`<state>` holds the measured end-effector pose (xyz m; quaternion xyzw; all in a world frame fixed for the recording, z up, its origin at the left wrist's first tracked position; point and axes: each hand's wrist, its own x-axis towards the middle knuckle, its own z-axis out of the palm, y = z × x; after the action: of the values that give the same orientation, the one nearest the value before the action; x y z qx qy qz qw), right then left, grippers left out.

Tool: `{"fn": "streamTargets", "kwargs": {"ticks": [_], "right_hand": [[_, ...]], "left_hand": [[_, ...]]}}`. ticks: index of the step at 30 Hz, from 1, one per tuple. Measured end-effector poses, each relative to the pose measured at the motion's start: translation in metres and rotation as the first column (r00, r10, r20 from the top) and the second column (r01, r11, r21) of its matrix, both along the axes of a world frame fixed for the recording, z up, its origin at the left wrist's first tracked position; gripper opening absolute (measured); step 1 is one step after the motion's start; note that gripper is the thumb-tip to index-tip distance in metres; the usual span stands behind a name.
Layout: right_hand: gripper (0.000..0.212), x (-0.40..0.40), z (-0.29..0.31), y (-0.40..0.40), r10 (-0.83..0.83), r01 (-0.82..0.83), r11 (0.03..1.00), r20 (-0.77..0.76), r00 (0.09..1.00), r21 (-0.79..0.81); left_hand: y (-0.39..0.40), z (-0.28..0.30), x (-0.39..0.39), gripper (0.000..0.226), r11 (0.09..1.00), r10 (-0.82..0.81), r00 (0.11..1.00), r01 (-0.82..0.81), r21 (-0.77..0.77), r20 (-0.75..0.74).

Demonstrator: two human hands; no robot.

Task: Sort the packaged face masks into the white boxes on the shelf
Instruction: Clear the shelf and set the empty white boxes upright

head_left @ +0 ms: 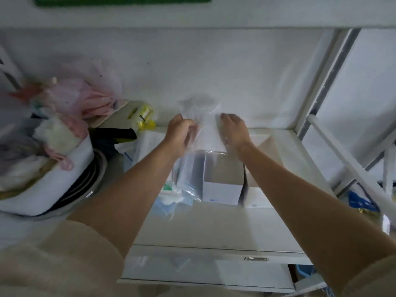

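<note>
Both my hands are raised over the shelf (214,224) and hold a clear plastic package (209,131) of white face masks between them. My left hand (181,131) grips its left edge and my right hand (234,130) grips its right edge. The package hangs down in front of an open white box (222,189), whose top flap stands up. A second white box (260,202) stands just right of it, partly hidden by my right forearm. More packaged masks, blue and white in clear film (173,196), lie on the shelf left of the open box.
A white tub (53,183) stuffed with pink and white plastic bags fills the left side. A yellow item (143,116) lies behind it. The white metal shelf frame (317,93) rises at the right. A lower shelf edge (214,249) runs below.
</note>
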<state>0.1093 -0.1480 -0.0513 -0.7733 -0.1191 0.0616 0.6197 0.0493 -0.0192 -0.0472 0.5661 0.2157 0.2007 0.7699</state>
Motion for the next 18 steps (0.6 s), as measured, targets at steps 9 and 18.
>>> {"fn": "streamTargets", "kwargs": {"ticks": [9, 18], "right_hand": [[0.067, -0.038, -0.041, 0.114, 0.124, -0.158, 0.960, -0.153, 0.980, -0.233], [0.051, -0.053, -0.069, 0.123, 0.164, -0.058, 0.691, 0.078, 0.983, -0.720]], "left_hand": [[0.112, -0.035, -0.068, 0.040, 0.813, 0.266, 0.848, 0.057, 0.579, -0.458], [0.115, -0.065, -0.067, 0.086, 0.739, 0.249, 0.707, 0.303, 0.602, -0.662]]}}
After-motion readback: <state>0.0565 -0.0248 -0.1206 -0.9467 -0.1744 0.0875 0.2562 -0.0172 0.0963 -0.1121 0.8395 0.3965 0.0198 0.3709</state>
